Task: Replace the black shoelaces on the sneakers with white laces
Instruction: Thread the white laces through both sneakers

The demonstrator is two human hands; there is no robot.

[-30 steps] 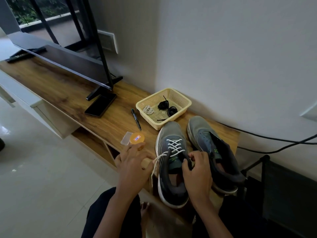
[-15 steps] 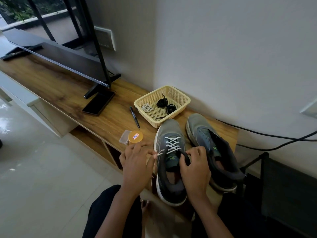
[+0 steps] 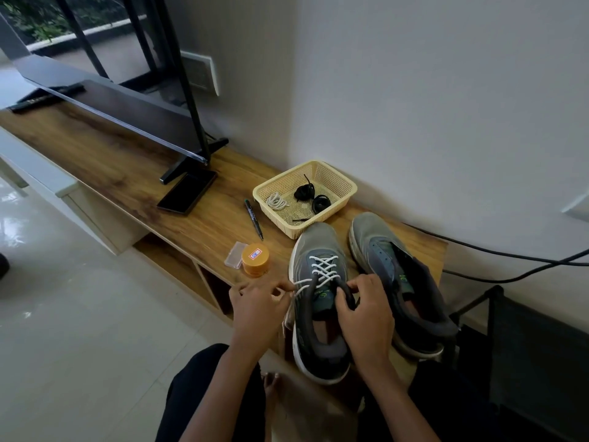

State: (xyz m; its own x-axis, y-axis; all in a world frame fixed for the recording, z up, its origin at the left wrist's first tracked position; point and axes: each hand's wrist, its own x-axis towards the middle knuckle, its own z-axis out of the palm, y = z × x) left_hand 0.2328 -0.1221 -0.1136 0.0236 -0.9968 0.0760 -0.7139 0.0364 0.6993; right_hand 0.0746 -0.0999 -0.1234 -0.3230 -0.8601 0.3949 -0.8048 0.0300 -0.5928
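Pinching white lace (image 3: pixel 302 281): left hand (image 3: pixel 255 309). Right hand (image 3: pixel 365 314) grips left sneaker (image 3: pixel 314 247) at its collar. Lace likely limp and light; take it at the tip.

We cannot follow the white lace (image 3: pixel 323 271) down the right side of the near sneaker (image 3: pixel 314 250). The right hand (image 3: pixel 366 317) grips the collar there and covers the top eyelets. On the other side, the lace end vanishes inside the pinching fingers of the left hand (image 3: pixel 258 306). The label on the orange tub (image 3: pixel 255 259) is too small for us to read. In the basket (image 3: pixel 338 179), the black laces (image 3: pixel 307 191) lie bundled, and we cannot count them. The television (image 3: pixel 127 113) is cut off at the upper left, and the cables (image 3: pixel 497 252) run off the right edge.
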